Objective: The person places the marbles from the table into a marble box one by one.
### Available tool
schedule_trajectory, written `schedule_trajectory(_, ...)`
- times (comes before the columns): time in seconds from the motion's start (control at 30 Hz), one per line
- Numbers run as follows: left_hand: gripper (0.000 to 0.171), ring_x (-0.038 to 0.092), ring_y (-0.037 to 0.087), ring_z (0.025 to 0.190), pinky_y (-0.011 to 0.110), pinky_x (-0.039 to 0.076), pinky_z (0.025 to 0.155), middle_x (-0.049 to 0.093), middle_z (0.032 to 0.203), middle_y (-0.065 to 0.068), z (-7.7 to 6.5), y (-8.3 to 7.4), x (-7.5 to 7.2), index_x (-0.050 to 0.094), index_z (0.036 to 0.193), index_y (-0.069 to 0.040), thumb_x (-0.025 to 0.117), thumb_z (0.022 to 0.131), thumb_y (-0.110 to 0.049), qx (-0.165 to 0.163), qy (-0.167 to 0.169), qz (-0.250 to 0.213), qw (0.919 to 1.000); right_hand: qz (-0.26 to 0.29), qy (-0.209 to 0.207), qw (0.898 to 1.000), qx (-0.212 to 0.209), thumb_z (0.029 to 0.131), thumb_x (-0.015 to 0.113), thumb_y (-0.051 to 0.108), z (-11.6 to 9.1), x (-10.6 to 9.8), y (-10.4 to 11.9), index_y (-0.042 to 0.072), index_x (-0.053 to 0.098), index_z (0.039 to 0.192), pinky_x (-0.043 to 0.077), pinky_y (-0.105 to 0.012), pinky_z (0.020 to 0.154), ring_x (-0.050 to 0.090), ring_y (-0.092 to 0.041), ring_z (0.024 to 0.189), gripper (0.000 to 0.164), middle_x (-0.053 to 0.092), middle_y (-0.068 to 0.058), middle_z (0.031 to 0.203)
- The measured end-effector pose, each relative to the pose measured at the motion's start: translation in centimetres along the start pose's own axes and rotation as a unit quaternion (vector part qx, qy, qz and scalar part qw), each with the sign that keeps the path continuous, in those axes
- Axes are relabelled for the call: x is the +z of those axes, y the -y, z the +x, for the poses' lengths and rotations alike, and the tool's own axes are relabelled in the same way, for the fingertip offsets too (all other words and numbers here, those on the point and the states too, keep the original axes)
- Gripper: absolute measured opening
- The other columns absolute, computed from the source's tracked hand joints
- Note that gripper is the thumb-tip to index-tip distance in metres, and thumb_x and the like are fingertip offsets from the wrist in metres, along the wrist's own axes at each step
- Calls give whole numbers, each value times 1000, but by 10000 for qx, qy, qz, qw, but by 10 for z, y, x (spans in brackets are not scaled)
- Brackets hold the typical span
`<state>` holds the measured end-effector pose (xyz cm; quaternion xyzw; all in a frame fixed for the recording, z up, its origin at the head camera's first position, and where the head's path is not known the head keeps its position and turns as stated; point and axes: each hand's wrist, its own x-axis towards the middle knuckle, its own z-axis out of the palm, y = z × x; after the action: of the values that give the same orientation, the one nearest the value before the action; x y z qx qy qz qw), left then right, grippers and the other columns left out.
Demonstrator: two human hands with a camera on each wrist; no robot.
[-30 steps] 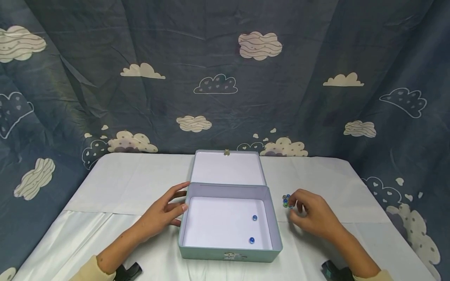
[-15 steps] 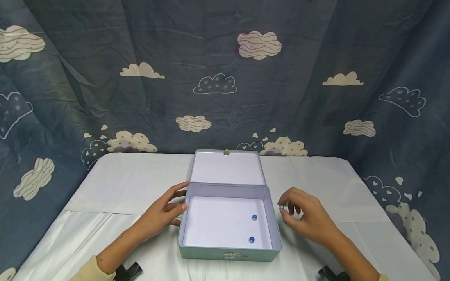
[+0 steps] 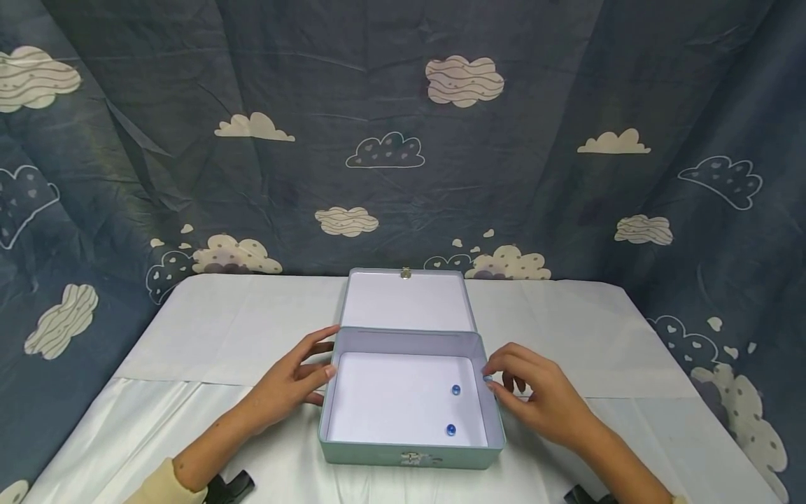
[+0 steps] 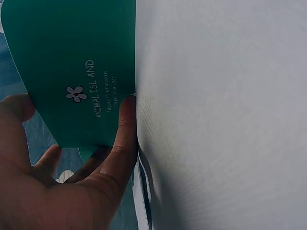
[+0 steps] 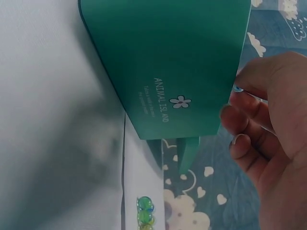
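A green metal box with its lid tipped back stands mid-table, two blue marbles lying on its white floor. My left hand rests against the box's left wall, fingers fairly straight; the left wrist view has its fingertips on the green side. Over the right rim, my right hand pinches a small bluish marble between thumb and index finger. In the right wrist view this marble is mostly covered by the fingers.
Several loose marbles lie on the white cloth right of the box, hidden by my right hand in the head view. White cloth covers the table; a dark cloud-patterned curtain hangs behind.
My right hand has picked up a marble from the loose group and carried it left to the box's right rim. My left hand has stayed on the box.
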<state>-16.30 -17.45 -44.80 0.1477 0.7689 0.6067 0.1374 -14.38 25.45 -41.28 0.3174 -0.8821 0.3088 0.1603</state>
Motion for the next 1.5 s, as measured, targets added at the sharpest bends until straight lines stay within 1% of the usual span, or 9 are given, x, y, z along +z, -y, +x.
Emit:
schedule_trajectory(0.27, 66, 49, 44, 145, 39, 64, 80, 37, 166, 19, 1, -1, 0, 32, 166, -38, 64, 109, -24, -6, 16, 5, 10000, 27, 12, 10000, 18, 86, 85, -2, 0, 2, 2, 31, 74, 110, 50, -19, 62, 58, -4, 76, 43, 66, 16, 110)
schedule_trajectory(0.37, 66, 50, 43, 145, 39, 64, 80, 37, 166, 18, 1, -1, 1, 33, 165, -39, 64, 109, -24, -33, 0, -7, 10000, 16, 3, 10000, -15, 86, 86, -1, 0, 1, 1, 31, 73, 111, 50, -18, 62, 58, -4, 76, 42, 66, 14, 110)
schedule_trajectory(0.5, 66, 49, 44, 145, 39, 64, 80, 37, 166, 19, 2, -1, 0, 33, 165, -38, 64, 109, -23, 44, 2, 8, 10000, -62, -110, 9999, -35, 86, 85, -1, 1, -2, -4, 28, 74, 111, 49, -19, 61, 58, -5, 76, 39, 66, 14, 109)
schedule_trajectory(0.67, 66, 50, 45, 145, 39, 64, 80, 38, 165, 19, 3, 1, 0, 33, 165, -38, 63, 109, -23, 66, 1, 10, 10000, -298, -342, 9990, -4, 84, 83, -6, 1, -6, -17, 22, 75, 109, 47, -17, 61, 56, -3, 74, 39, 67, 11, 107)
schedule_trajectory(0.9, 65, 49, 44, 145, 40, 64, 80, 38, 165, 18, 1, 0, -1, 32, 165, -40, 63, 109, -25, -9, 4, -14, 10000, -536, -521, 9972, 77, 82, 78, -11, -2, -8, -43, 23, 73, 106, 46, -18, 60, 55, -4, 72, 42, 67, 10, 103)
schedule_trajectory(1.07, 66, 49, 44, 145, 40, 64, 80, 37, 165, 18, 1, 0, 0, 33, 165, -39, 64, 109, -24, -20, -9, -15, 10000, -913, -524, 9935, 434, 82, 78, -12, -8, -7, -60, 17, 74, 101, 45, -20, 61, 56, -6, 71, 35, 68, 6, 99)
schedule_trajectory(1.2, 66, 49, 44, 146, 40, 64, 80, 37, 166, 19, 1, 0, 1, 33, 165, -38, 64, 109, -24, -36, -13, -29, 10000, -1173, -332, 9884, 907, 82, 80, -9, -14, -6, -69, 12, 76, 98, 47, -22, 62, 56, -8, 71, 27, 67, 5, 97)
schedule_trajectory(1.3, 66, 49, 44, 146, 40, 64, 80, 37, 166, 18, 1, 0, 1, 32, 165, -39, 64, 109, -25, -47, -11, -25, 10000, -1258, -154, 9847, 1196, 83, 81, -6, -17, -6, -75, 12, 77, 97, 49, -25, 62, 56, -10, 72, 23, 67, 5, 96)
schedule_trajectory(1.5, 66, 49, 44, 146, 39, 64, 80, 36, 166, 18, 0, -1, 0, 32, 165, -40, 63, 110, -25, -30, 8, -24, 10000, -1379, 50, 9795, 1466, 84, 82, -2, -18, -6, -80, 11, 78, 98, 49, -27, 62, 56, -11, 72, 20, 68, 4, 96)
